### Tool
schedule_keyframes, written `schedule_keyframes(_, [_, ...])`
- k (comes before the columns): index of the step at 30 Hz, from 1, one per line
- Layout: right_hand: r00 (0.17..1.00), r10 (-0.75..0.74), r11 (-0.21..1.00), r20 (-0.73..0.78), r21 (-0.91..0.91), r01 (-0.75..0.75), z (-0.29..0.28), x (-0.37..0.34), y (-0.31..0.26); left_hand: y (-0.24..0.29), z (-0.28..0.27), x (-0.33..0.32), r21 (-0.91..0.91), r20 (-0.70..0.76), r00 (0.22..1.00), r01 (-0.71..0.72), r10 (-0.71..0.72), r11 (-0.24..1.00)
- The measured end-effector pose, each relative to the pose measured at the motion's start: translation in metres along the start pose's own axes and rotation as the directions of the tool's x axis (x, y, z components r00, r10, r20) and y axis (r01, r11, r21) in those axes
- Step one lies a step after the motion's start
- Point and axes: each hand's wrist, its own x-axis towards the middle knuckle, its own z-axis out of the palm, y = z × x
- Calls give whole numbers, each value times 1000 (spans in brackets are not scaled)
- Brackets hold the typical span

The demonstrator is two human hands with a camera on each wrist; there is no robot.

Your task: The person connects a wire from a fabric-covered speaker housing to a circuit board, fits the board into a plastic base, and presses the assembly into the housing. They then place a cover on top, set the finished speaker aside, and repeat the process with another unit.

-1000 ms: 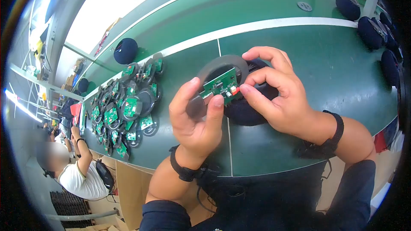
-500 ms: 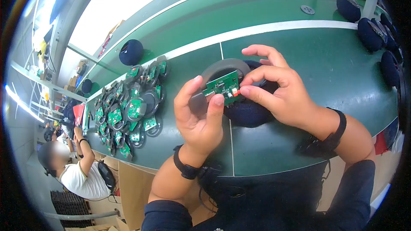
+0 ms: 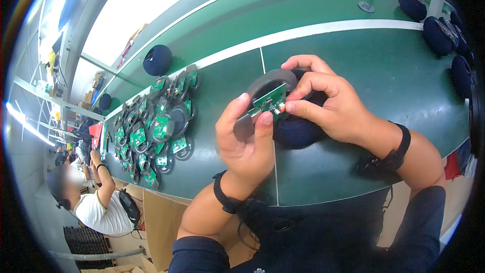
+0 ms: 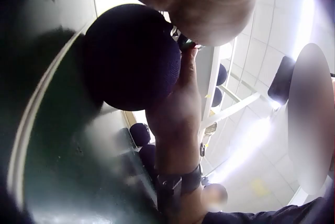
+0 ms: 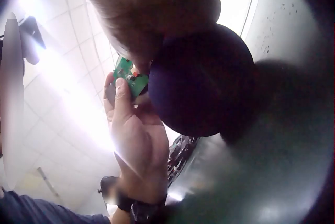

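Observation:
In the head view my left hand point(image 3: 247, 146) grips a grey round base point(image 3: 284, 74) between thumb and fingers. A green circuit board point(image 3: 269, 99) stands tilted on that base, facing me. With thumb and forefinger my right hand point(image 3: 337, 103) pinches a small red plug point(image 5: 136, 71) at the board's white socket point(image 3: 281, 105). Behind and below the hands, a dark blue fabric-covered ball point(image 3: 299, 134) sits on the bench, partly hidden by the right hand. The same ball fills much of both wrist views.
A heap of grey bases with green boards point(image 3: 160, 127) lies on the bench to the left. One dark ball point(image 3: 157, 59) stands beyond it; several more point(image 3: 438, 35) line the right end. A loose grey disc point(image 3: 366, 7) lies at the back. Another person point(image 3: 103, 207) sits at far left.
Both hands and the board have shifted slightly; my left hand sits a little further right. The red plug now lies closer in at the white socket, mostly covered by my right fingertips.

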Motion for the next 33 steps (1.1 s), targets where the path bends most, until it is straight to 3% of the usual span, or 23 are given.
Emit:
schedule_keyframes(5, [998,-23,998,55,51,20,-5,4,3,-2,-1,4,2,-33,999,14,-14,1000])
schedule_keyframes(9, [996,-77,994,50,88,72,-8,2,18,-1,-4,12,-82,-82,987,134,-141,988])
schedule_keyframes(11, [996,-78,975,-38,206,84,-4,3,23,-3,-9,14,-182,-61,961,255,-269,950])
schedule_keyframes(12, [996,-82,975,-36,206,88,-7,3,22,-4,-10,14,-181,-64,962,251,-266,951])
schedule_keyframes(14, [959,155,984,239,45,-170,-18,4,15,-5,-12,13,-154,-75,945,304,-318,940])
schedule_keyframes(15, [958,153,985,242,43,-168,-20,6,11,-6,-12,13,-156,-79,946,301,-315,941])
schedule_keyframes(17, [949,92,973,301,-229,-22,-24,9,5,-6,-13,12,-140,-68,955,277,-288,951])
schedule_keyframes(18, [947,90,973,308,-232,-17,-24,10,4,-5,-11,10,-142,-76,955,274,-286,951])
schedule_keyframes(20, [963,53,942,263,-332,39,-23,11,2,0,-5,7,-3,-151,988,-29,28,1000])
schedule_keyframes(21, [960,49,941,277,-335,49,-25,13,0,4,-10,11,0,-166,986,-33,32,999])
schedule_keyframes(22, [946,31,949,321,-308,73,-29,15,-1,11,-21,18,82,90,966,-248,241,965])
schedule_keyframes(23, [931,16,955,366,-281,94,-34,17,0,14,-30,22,108,352,847,-460,399,881])
schedule_keyframes(25, [906,42,969,420,-239,65,-47,24,0,14,-36,20,38,440,785,-501,436,865])
schedule_keyframes(27, [855,198,979,479,-140,-149,-58,30,-6,13,-25,18,63,319,807,-542,498,838])
schedule_keyframes(31, [840,127,988,527,-143,-60,-63,35,-8,6,-21,10,15,294,814,-529,502,848])
schedule_keyframes(33, [846,188,980,498,-157,-126,-69,34,-9,8,-17,3,-1,234,875,-435,423,900])
